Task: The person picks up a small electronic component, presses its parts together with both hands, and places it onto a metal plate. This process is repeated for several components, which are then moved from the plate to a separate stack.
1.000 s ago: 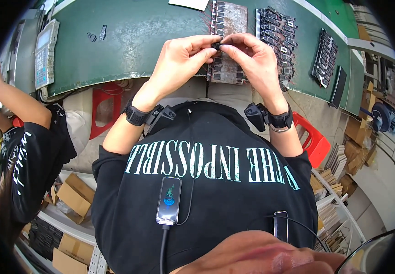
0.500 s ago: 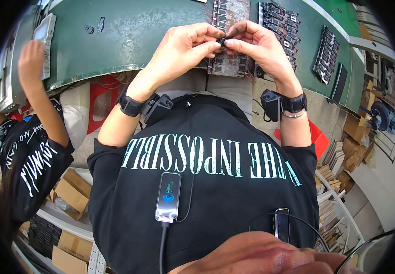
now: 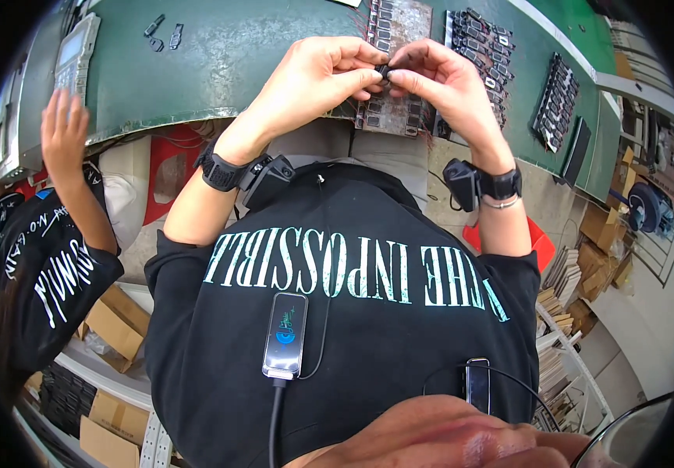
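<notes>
In front of me, over the near side of the bench, my left hand [image 3: 306, 84] and my right hand [image 3: 450, 84] meet at their fingertips. Pinched between both thumbs and fingers is a small black part [image 3: 384, 72]; its finer shape is mostly covered. Directly beneath the hands lies a worn metal plate [image 3: 407, 23] bearing rows of small black rectangular parts [image 3: 384, 35] with thin reddish wires along its edges. My fingers hide the plate's middle.
Right of the plate are a crowded batch of black parts [image 3: 481, 47] and another filled tray [image 3: 557, 101]. Three loose black parts [image 3: 175, 36] lie on the green bench [image 3: 220, 62] at left. A co-worker's hand [image 3: 64, 140] is raised beside a grey machine [image 3: 78, 58].
My hands stay pinched together, with only slight finger movement. The co-worker's hand has lowered and its fingers have spread. Three loose parts now show at the bench's left, where two lay before.
</notes>
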The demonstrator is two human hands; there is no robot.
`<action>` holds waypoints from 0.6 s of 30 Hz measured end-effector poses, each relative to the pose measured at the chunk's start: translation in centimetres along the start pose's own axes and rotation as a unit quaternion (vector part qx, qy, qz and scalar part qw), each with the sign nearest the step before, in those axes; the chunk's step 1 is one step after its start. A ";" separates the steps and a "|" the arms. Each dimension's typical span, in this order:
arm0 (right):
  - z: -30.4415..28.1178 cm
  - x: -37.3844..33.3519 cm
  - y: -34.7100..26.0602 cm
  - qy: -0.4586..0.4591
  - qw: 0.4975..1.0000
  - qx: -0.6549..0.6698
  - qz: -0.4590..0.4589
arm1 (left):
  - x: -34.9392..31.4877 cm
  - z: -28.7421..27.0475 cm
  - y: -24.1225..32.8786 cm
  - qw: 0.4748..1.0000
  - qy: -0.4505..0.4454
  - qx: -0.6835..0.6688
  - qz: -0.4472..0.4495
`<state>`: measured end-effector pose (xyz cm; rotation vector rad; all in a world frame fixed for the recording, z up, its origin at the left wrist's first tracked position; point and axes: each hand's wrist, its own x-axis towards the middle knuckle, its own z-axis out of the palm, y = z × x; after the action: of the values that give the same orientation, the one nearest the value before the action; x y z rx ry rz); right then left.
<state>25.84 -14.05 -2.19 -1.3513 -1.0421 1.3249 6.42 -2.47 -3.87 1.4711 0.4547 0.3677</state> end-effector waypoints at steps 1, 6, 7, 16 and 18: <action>0.3 -0.1 0.1 0.024 1.000 -0.010 -0.016 | 0.1 -0.1 0.1 1.000 -0.003 -0.013 -0.004; 0.7 -0.3 0.4 0.042 0.999 0.002 -0.030 | 0.2 -0.3 0.4 1.000 -0.005 -0.021 -0.012; 0.8 -0.3 0.4 0.040 0.999 0.000 -0.026 | 0.1 -0.2 0.4 1.000 -0.005 -0.020 -0.012; 1.4 -0.6 -1.0 0.063 0.992 -0.101 -0.039 | -0.6 0.8 0.6 0.999 0.033 0.015 -0.003; 1.8 -0.7 -1.4 0.064 0.989 -0.124 -0.044 | -0.6 0.9 0.4 0.999 0.043 0.028 -0.003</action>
<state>24.11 -14.41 -0.66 -1.5348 -1.1930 1.0549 6.41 -3.54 -3.37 1.5126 0.5420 0.4185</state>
